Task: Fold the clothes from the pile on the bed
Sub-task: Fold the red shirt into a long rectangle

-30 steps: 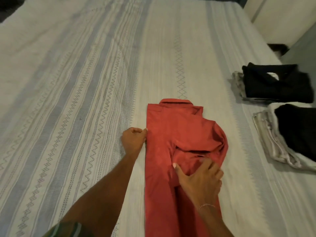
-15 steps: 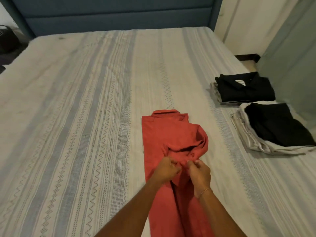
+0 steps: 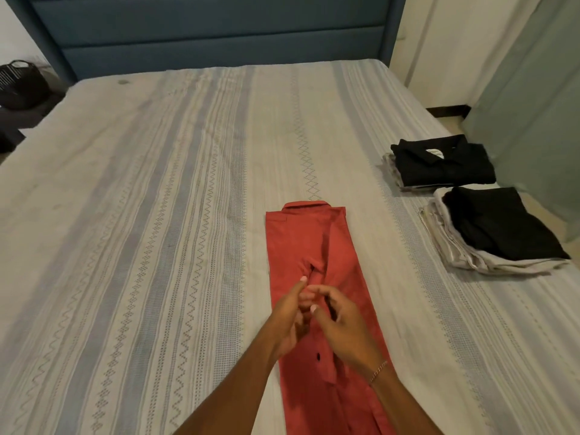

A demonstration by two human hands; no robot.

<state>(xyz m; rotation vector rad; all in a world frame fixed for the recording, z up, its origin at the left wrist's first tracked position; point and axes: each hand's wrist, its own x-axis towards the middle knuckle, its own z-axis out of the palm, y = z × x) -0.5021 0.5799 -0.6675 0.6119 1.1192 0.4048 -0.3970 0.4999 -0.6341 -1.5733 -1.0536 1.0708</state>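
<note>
1. Red shirt (image 3: 314,246) lies on the bed (image 3: 157,215), right of centre, collar toward the headboard (image 3: 207,32), both sides folded in so it forms a long narrow strip running back to the person.
2. Left hand (image 3: 290,318) over the shirt's middle, fingers fairly straight, thumb tip up; whether it pinches any cloth, cannot tell.
3. Right hand (image 3: 340,324) just beside it, touching or nearly so, fingers loosely curled above the fabric; grip on cloth cannot be told either. Thin bracelet (image 3: 378,370) on that wrist.
4. Right edge of the bed: two folded stacks, well apart from the shirt. Far one, black collared shirt (image 3: 445,166) on top of pale cloth. Near one, black garment (image 3: 499,227) on grey-beige folded pieces (image 3: 470,262).
5. Bedspread pale with blue-grey patterned stripes.
6. Dark basket (image 3: 22,84) off the bed's far left corner.
</note>
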